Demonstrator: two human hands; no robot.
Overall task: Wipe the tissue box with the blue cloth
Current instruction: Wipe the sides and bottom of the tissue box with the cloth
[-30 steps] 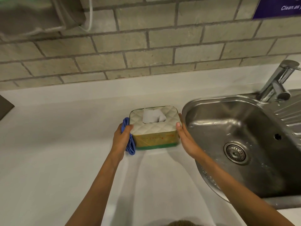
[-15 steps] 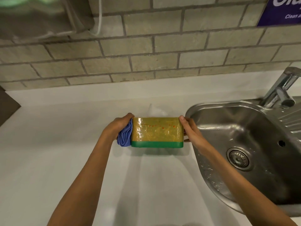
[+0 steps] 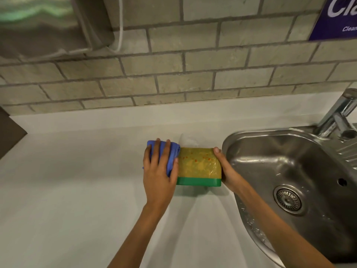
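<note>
The tissue box [image 3: 199, 166] lies tipped on the white counter [image 3: 67, 190], its yellow-green side with red specks facing up and a green band along the near edge. A white tissue [image 3: 186, 139] pokes out behind it. My left hand [image 3: 158, 175] presses the blue cloth [image 3: 170, 153] flat onto the box's left part, with the cloth bunched under my fingers. At the box's right end, my right hand [image 3: 227, 168] grips it, thumb on the upper corner.
A steel sink [image 3: 289, 171] with a drain and a tap [image 3: 340, 115] lies just right of the box. A brick-tiled wall runs behind the counter. A metal dispenser [image 3: 48, 22] hangs at the upper left, and a purple sign [image 3: 336, 18] is at the upper right.
The box was tipped from upright onto its side. My left hand then moved with the cloth from the box's left end up onto its upward-facing side. My right hand stays at the right end.
</note>
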